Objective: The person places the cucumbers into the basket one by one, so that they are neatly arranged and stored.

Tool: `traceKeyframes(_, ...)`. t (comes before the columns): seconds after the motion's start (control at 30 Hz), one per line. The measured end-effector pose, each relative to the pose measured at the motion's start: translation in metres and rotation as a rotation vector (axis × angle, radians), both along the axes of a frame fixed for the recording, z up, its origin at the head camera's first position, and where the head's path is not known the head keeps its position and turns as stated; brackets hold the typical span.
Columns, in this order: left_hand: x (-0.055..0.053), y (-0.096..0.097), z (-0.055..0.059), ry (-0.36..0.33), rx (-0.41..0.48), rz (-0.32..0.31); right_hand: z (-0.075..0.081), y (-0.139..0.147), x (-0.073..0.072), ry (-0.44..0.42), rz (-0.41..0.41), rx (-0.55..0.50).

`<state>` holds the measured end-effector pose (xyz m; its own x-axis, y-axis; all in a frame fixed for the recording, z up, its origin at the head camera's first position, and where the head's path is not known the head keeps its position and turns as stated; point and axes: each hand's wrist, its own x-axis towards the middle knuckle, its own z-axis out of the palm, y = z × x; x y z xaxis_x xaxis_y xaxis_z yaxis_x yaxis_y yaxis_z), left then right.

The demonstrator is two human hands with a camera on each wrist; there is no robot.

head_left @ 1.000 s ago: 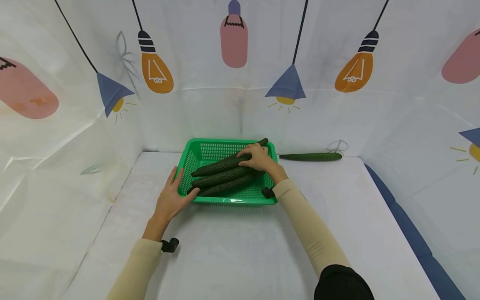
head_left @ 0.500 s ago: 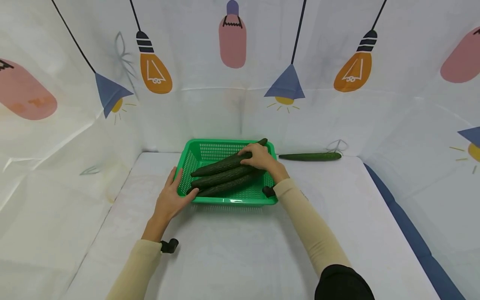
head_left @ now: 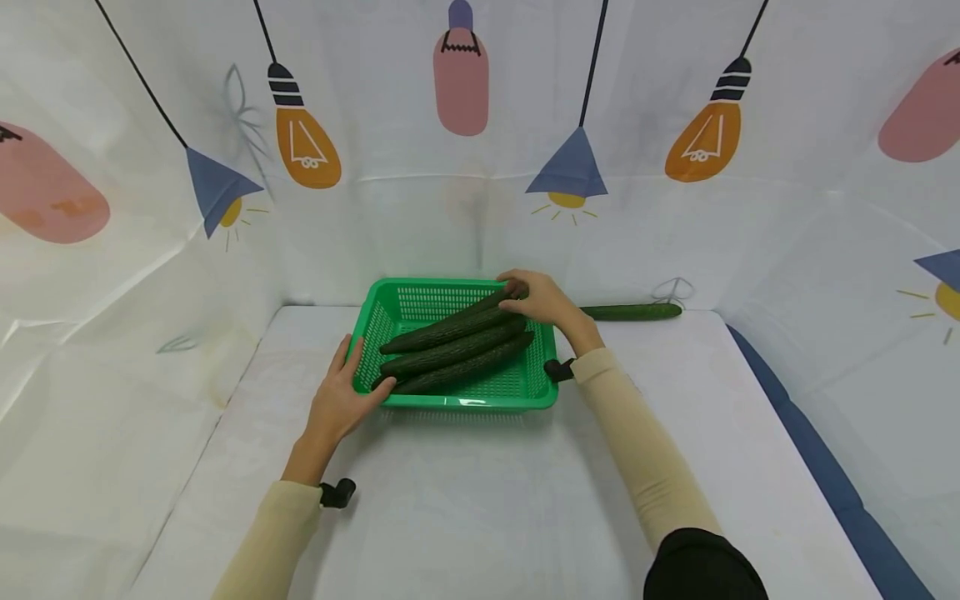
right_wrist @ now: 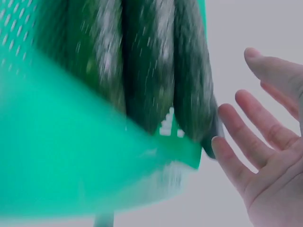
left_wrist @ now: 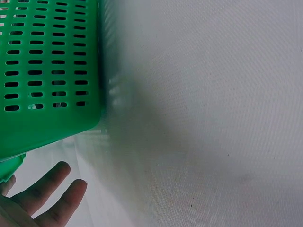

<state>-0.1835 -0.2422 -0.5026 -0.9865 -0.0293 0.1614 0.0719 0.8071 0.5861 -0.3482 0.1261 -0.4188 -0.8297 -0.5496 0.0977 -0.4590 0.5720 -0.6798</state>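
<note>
A green plastic basket [head_left: 457, 402] stands at the back of the table, with several long dark green cucumbers [head_left: 453, 352] lying slantwise inside. My left hand [head_left: 341, 408] rests at its front left corner, thumb across the rim and straight fingers along the left side. In the left wrist view those fingers [left_wrist: 45, 189] spread below the basket wall. My right hand [head_left: 551, 302] is over the far right corner, beside the end of the rearmost cucumber [head_left: 442, 333]. The right wrist view shows its fingers [right_wrist: 255, 137] spread, with nothing between them.
One more cucumber [head_left: 637, 312] lies on the white table [head_left: 480, 500] to the right of the basket, its left end hidden behind my right hand. A white curtain [head_left: 390, 225] with printed lamps hangs close behind the basket. Blue fabric [head_left: 798, 442] runs along the right edge.
My right hand has moved right and slightly back, off the middle of the cucumbers to the basket's far right corner. The left hand and the basket stay in place.
</note>
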Motion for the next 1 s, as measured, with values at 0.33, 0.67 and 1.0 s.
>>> traceKeyframes(0.33, 0.0, 0.0, -0.003, -0.001, 0.007, -0.004, -0.012, 0.057, -0.008, 0.026, -0.102, 0.016)
traceKeyframes(0.67, -0.001, -0.002, -0.002, -0.002, 0.002, -0.005, -0.052, 0.129, -0.005, -0.019, -0.293, 0.086)
traceKeyframes(1.0, -0.001, -0.002, 0.0, 0.006, 0.006, -0.009, -0.082, 0.179, 0.005, -0.046, -0.414, 0.123)
